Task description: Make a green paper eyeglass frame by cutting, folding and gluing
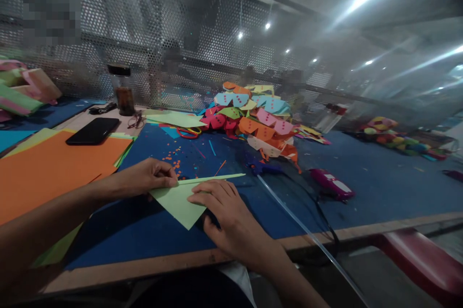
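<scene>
A light green paper (pixel 186 206) lies on the blue tabletop with a narrow folded strip along its far edge and a corner pointing toward me. My left hand (pixel 155 175) pinches the left end of that folded edge between thumb and fingers. My right hand (pixel 222 206) rests over the right part of the paper, its fingers spread across the sheet near the fold and the thumb apart. The strip's thin tip sticks out to the right beyond my right fingers.
Orange sheets (pixel 54 168) carry a black phone (pixel 94 131) at left, near a jar (pixel 124 93). Colourful cut-paper shapes (pixel 265 122) are heaped behind. Right of my hands are a blue glue gun (pixel 262 168), a clear stick (pixel 296 218), a cable and a purple object (pixel 332 184).
</scene>
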A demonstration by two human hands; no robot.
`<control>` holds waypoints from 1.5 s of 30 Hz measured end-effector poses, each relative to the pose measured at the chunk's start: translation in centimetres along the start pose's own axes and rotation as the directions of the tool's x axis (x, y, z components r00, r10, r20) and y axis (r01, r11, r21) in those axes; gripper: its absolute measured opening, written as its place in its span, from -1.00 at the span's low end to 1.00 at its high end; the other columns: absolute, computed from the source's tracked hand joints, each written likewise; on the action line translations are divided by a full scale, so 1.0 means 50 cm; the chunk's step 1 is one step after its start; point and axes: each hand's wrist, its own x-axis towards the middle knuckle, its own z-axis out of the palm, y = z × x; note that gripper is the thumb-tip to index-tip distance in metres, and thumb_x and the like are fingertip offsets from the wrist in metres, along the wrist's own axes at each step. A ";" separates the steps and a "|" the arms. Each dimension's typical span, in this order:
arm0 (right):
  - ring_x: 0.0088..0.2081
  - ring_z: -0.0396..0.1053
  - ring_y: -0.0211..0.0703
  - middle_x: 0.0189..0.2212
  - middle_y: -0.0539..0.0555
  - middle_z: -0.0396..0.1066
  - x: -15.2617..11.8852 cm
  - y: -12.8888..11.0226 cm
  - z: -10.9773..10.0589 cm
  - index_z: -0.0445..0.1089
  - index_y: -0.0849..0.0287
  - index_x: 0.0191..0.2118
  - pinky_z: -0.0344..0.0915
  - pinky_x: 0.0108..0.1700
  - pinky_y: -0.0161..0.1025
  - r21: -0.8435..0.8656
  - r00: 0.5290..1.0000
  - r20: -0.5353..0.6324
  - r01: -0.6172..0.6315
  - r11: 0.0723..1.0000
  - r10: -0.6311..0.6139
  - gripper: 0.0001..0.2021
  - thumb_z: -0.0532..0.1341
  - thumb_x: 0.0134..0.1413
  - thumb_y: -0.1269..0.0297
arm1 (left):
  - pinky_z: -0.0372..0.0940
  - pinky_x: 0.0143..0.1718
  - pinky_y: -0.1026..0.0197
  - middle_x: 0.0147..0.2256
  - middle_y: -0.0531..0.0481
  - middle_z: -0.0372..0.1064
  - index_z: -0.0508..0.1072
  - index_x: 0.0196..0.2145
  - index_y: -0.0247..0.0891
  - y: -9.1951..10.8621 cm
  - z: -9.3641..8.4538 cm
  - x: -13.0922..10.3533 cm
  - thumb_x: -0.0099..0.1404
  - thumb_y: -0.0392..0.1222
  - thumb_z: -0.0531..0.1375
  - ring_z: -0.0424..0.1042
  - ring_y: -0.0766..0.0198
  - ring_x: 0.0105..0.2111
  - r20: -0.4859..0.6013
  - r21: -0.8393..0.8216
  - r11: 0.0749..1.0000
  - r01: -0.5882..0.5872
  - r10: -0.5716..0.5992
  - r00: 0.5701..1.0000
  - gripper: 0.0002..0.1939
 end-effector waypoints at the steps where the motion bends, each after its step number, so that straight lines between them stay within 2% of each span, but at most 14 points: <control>1: 0.14 0.25 -0.08 0.07 0.08 0.39 -0.001 0.001 0.002 0.34 0.06 0.06 0.14 0.20 -0.09 0.002 1.000 -0.022 -0.004 1.000 0.004 -0.52 0.16 0.06 0.65 | 0.11 -0.69 0.36 -0.60 0.11 0.29 0.51 -0.43 -0.20 -0.001 -0.001 0.001 0.13 0.14 0.30 0.19 0.36 -0.65 -0.002 0.011 1.000 0.000 0.000 1.000 -0.67; 4: 0.05 0.31 -0.09 -0.02 0.07 0.44 -0.003 0.007 0.012 0.37 0.09 -0.02 0.17 0.13 -0.10 0.020 0.999 -0.047 0.014 1.000 -0.013 -0.65 0.17 0.15 0.61 | 0.10 -0.59 0.35 -0.55 0.09 0.35 0.52 -0.41 -0.22 0.001 0.000 0.000 0.18 0.12 0.27 0.25 0.34 -0.57 -0.021 0.124 0.991 -0.046 0.049 0.999 -0.68; 9: -0.12 0.38 -0.11 -0.19 0.05 0.50 -0.003 0.009 0.024 0.43 0.15 -0.14 0.24 -0.04 -0.16 0.052 0.999 -0.052 0.000 0.999 0.002 -0.92 0.20 0.31 0.41 | 0.17 -0.36 0.30 -0.41 0.07 0.46 0.54 -0.36 -0.21 0.019 0.016 -0.014 0.29 0.00 0.17 0.38 0.26 -0.36 -0.039 0.372 0.924 -0.086 0.108 0.993 -0.74; 13: -0.18 0.38 -0.14 -0.26 0.04 0.49 0.002 -0.004 0.024 0.45 0.18 -0.25 0.24 -0.12 -0.21 0.047 0.995 -0.020 -0.094 0.994 0.095 -0.88 0.21 0.32 0.30 | 0.18 -0.30 0.23 -0.39 0.04 0.45 0.53 -0.41 -0.21 0.028 0.032 -0.022 0.29 -0.06 0.13 0.40 0.21 -0.32 -0.076 0.499 0.860 -0.109 0.169 0.983 -0.75; 19: -0.21 0.36 -0.17 -0.30 0.03 0.46 0.016 -0.016 0.028 0.46 0.17 -0.31 0.23 -0.15 -0.24 0.040 0.972 0.028 -0.233 0.972 0.232 -0.85 0.21 0.32 0.33 | 0.20 -0.34 0.22 -0.38 0.03 0.45 0.51 -0.32 -0.21 0.017 0.041 -0.017 0.24 -0.13 0.13 0.41 0.21 -0.36 -0.123 0.519 0.851 -0.082 0.170 0.978 -0.82; 25: -0.22 0.38 -0.15 -0.27 0.04 0.47 0.025 -0.022 0.034 0.42 0.17 -0.29 0.22 -0.18 -0.22 0.045 0.937 0.052 -0.347 0.937 0.344 -0.89 0.22 0.31 0.32 | 0.20 -0.28 0.23 -0.34 0.02 0.47 0.52 -0.38 -0.21 0.010 0.041 -0.017 0.28 -0.22 0.12 0.42 0.21 -0.30 -0.090 0.591 0.791 -0.158 0.260 0.961 -0.83; 29: -0.23 0.39 -0.13 -0.29 0.02 0.47 0.025 -0.025 0.037 0.40 0.15 -0.20 0.21 -0.19 -0.20 0.074 0.917 0.049 -0.398 0.914 0.395 -0.95 0.28 0.25 0.33 | 0.22 -0.25 0.23 -0.34 0.02 0.47 0.53 -0.36 -0.21 0.005 0.044 -0.018 0.31 -0.26 0.12 0.43 0.22 -0.28 -0.072 0.605 0.768 -0.211 0.317 0.946 -0.82; 33: -0.21 0.39 -0.11 -0.27 0.02 0.46 0.022 -0.025 0.039 0.38 0.14 -0.11 0.23 -0.16 -0.18 0.092 0.922 0.027 -0.387 0.917 0.386 -0.86 0.29 0.24 0.35 | 0.25 -0.21 0.23 -0.29 0.01 0.48 0.54 -0.29 -0.18 -0.002 0.045 -0.015 0.35 -0.24 0.10 0.45 0.23 -0.25 -0.052 0.600 0.760 -0.251 0.350 0.935 -0.80; 38: -0.19 0.40 -0.13 -0.26 0.02 0.46 0.025 -0.020 0.035 0.37 0.14 -0.12 0.25 -0.14 -0.20 0.130 0.933 0.072 -0.360 0.924 0.354 -0.87 0.27 0.24 0.41 | 0.27 -0.17 0.21 -0.22 0.00 0.52 0.55 -0.23 -0.18 0.000 0.044 -0.016 0.32 -0.24 0.11 0.48 0.19 -0.20 -0.082 0.596 0.781 -0.185 0.288 0.954 -0.80; 42: -0.15 0.40 -0.13 -0.19 0.05 0.49 0.044 -0.008 0.029 0.37 0.16 -0.11 0.25 -0.12 -0.21 0.107 0.957 0.090 -0.284 0.953 0.275 -0.85 0.25 0.22 0.48 | 0.26 -0.17 0.18 -0.23 -0.02 0.52 0.56 -0.24 -0.17 0.002 0.033 -0.016 0.32 -0.23 0.08 0.47 0.17 -0.20 -0.137 0.625 0.763 -0.165 0.315 0.939 -0.76; 45: -0.16 0.39 -0.16 -0.17 0.06 0.49 0.072 0.008 0.026 0.38 0.16 -0.12 0.24 -0.09 -0.21 0.114 0.967 0.108 -0.241 0.964 0.229 -0.86 0.24 0.23 0.47 | 0.26 -0.20 0.19 -0.25 -0.02 0.50 0.57 -0.26 -0.16 -0.003 0.012 -0.009 0.33 -0.20 0.07 0.46 0.17 -0.22 -0.176 0.643 0.747 -0.170 0.360 0.916 -0.75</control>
